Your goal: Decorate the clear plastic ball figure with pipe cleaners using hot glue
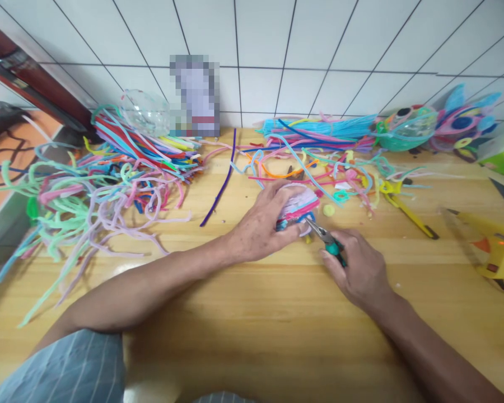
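A: Centre of the frame now, the left hand [262,226] is cupped over a small pipe-cleaner bundle [299,208], pink, white and blue, its grip wrapped tight around it and pinning it against the desk [243,313].

B: That looks like bracing, so the piece doesn't roll while the tool works on it.

A: Right. And the right hand [363,271], just right of centre, has its grip closed on the teal handles of the pliers [326,239]. The nose points up-left, tip touching the bundle's lower edge.

B: Are the pliers biting a wire end?

A: Can't tell, the tip is tucked under the bundle.

B: Plenty of stock within reach.

A: A big loose heap of pipe cleaners [109,179] at the left, another spread [319,151] along the wall at upper centre, one purple strand [222,182] lying between them. A yellow glue gun [493,252] rests at the right edge, well apart from the hands, and a yellow-handled tool [407,210] lies nearer.
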`<act>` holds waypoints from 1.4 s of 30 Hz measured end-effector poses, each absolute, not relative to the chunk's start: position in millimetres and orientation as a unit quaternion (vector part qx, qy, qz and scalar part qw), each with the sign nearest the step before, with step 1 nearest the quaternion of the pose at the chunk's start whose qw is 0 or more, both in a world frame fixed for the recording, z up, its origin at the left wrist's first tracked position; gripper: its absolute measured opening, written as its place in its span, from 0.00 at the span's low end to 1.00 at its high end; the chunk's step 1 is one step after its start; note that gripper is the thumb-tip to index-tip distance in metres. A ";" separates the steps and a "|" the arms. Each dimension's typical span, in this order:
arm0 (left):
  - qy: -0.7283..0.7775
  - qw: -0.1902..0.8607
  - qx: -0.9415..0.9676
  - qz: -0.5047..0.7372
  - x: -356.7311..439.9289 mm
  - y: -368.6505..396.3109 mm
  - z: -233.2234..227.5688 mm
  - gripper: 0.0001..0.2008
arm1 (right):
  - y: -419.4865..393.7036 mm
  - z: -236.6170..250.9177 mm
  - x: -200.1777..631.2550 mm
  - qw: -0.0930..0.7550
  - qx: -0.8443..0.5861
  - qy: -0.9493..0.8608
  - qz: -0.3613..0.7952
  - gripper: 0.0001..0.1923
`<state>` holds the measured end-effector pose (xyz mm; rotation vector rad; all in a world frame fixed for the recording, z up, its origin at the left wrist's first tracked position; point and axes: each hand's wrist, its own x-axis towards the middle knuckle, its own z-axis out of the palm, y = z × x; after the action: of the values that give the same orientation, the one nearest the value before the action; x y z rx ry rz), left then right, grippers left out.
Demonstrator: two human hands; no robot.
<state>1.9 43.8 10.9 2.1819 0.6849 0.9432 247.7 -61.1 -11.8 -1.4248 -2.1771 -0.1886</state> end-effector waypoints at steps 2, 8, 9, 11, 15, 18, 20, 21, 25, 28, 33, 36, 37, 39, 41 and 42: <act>0.261 0.326 0.834 0.361 1.8 44.0 10.8 0.27 | -62.3 -8.7 247.5 0.271 -0.536 -0.799 -0.010 0.11; 0.265 0.329 0.834 0.354 1.6 43.5 10.9 0.27 | -63.6 6.9 248.3 0.268 -0.571 -0.752 0.190 0.10; 0.265 0.328 0.834 0.355 1.6 43.4 10.7 0.27 | -63.3 8.4 248.5 0.269 -0.575 -0.745 0.205 0.10; 0.263 0.324 0.835 0.359 1.9 43.2 10.3 0.27 | -62.9 9.6 249.2 0.271 -0.583 -0.732 0.226 0.10; 0.267 0.321 0.833 0.362 2.4 42.9 10.7 0.27 | -63.9 9.5 251.7 0.282 -0.582 -0.720 0.251 0.11; 0.268 0.322 0.833 0.361 2.5 43.1 11.3 0.27 | -65.5 10.7 252.5 0.284 -0.582 -0.717 0.259 0.11; 0.266 0.321 0.834 0.361 2.3 43.5 11.0 0.27 | -65.9 11.9 251.4 0.277 -0.583 -0.717 0.264 0.11; 0.266 0.321 0.834 0.361 2.2 43.7 10.6 0.28 | -65.8 12.3 250.6 0.273 -0.584 -0.716 0.267 0.11; 0.264 0.320 0.836 0.358 2.0 44.1 9.3 0.28 | -65.0 11.4 249.0 0.264 -0.590 -0.708 0.286 0.11; 0.263 0.318 0.836 0.361 2.1 43.8 9.5 0.28 | -65.6 9.4 250.5 0.263 -0.582 -0.702 0.314 0.12; 0.270 0.323 0.834 0.357 2.5 43.6 10.8 0.27 | -67.8 6.1 250.7 0.286 -0.570 -0.743 0.202 0.10; 0.271 0.325 0.835 0.353 2.2 43.5 11.6 0.28 | -68.2 2.3 249.0 0.289 -0.554 -0.778 0.067 0.12; 0.271 0.326 0.834 0.352 2.0 43.4 11.9 0.28 | -68.1 0.7 248.6 0.283 -0.548 -0.787 0.034 0.12; 0.271 0.329 0.834 0.350 1.7 43.3 12.5 0.28 | -67.5 -2.6 248.6 0.270 -0.542 -0.796 -0.010 0.13; 0.272 0.331 0.834 0.348 1.6 43.2 12.9 0.29 | -66.9 -5.6 249.3 0.262 -0.548 -0.794 -0.022 0.14; 0.273 0.331 0.834 0.348 1.6 43.2 13.0 0.29 | -66.5 -7.0 249.7 0.261 -0.554 -0.791 -0.021 0.14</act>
<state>1.6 43.2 13.0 2.1794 0.7126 0.9088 249.7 -66.5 -7.0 -1.4992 -2.1403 -0.0562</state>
